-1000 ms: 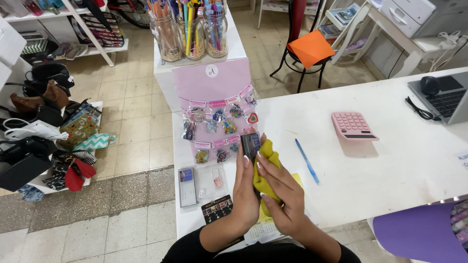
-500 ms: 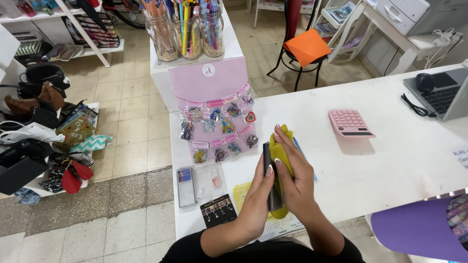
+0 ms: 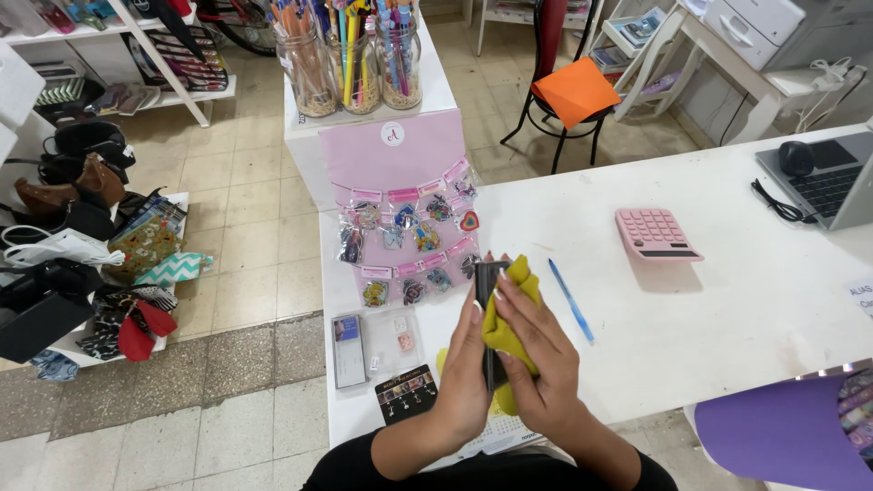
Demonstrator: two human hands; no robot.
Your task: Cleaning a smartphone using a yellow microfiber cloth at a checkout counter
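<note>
— What did the hands hold?
— The left hand (image 3: 468, 364) gripped a dark phone (image 3: 491, 291), probably; the right hand (image 3: 536, 350) pressed a yellow cloth (image 3: 509, 318) against it.
— Anything nearby?
— A blue pen (image 3: 571, 300) lay just right of the grip, a pink calculator (image 3: 657, 235) farther right.

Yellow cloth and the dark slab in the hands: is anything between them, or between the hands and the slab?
Nothing visible. The left hand grips the dark flat slab directly, and the right hand presses the yellow cloth straight against it. The blue pen lies apart on the white table.
</note>
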